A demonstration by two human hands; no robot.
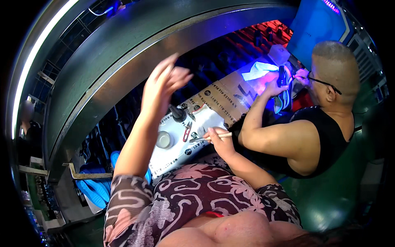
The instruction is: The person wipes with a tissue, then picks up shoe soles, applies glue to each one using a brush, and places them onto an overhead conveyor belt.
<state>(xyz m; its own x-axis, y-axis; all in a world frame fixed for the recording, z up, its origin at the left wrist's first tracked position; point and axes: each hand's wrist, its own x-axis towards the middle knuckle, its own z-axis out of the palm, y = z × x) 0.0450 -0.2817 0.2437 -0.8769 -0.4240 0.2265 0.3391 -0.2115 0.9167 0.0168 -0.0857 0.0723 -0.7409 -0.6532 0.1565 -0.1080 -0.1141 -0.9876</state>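
My left hand is raised high in front of the metal frame, away from the work surface. Its fingers are loosely bent and slightly blurred, and I see nothing held in them. Low over the work surface, my right hand grips a brush with a pale handle, its bristle end pointing left. A round whitish cup stands left of the brush. Between them lie red-handled thread snips. A dark nozzle-shaped object is behind the snips, next to a whitish cloth or sheet.
Printed cardboard covers the surface beyond. At my right, a co-worker handles a shoe under violet light. A long metal frame arches across the far left. Blue shoes or slippers lie at lower left.
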